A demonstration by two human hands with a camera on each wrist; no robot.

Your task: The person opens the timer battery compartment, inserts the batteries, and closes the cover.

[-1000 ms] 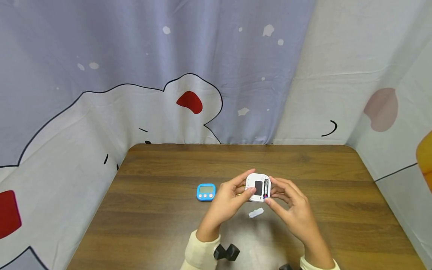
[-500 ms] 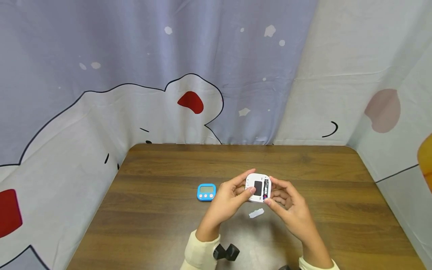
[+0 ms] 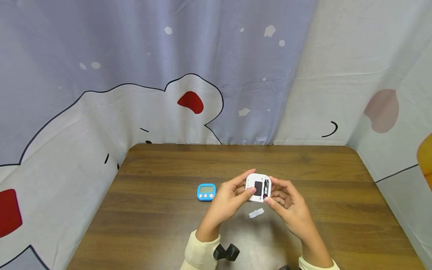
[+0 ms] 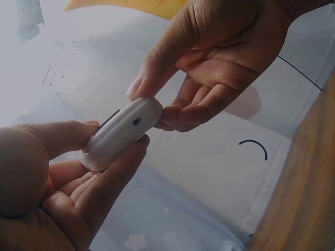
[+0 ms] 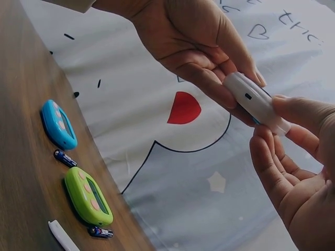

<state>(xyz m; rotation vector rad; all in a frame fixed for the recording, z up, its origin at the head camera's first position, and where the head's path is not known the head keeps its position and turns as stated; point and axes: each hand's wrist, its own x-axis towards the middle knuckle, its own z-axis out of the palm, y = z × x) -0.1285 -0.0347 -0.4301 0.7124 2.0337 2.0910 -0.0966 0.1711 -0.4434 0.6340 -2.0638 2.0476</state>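
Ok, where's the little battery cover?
In the head view, the white battery cover lies on the table, right of the blue timer, just below the held white timer.

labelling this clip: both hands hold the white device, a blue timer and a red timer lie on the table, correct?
The second timer is green, not red, as the right wrist view shows. Left hand and right hand do hold the white device, with the blue timer on the table.

lettering (image 5: 298,27) on the curtain (image 3: 216,67) legibly includes "ic"
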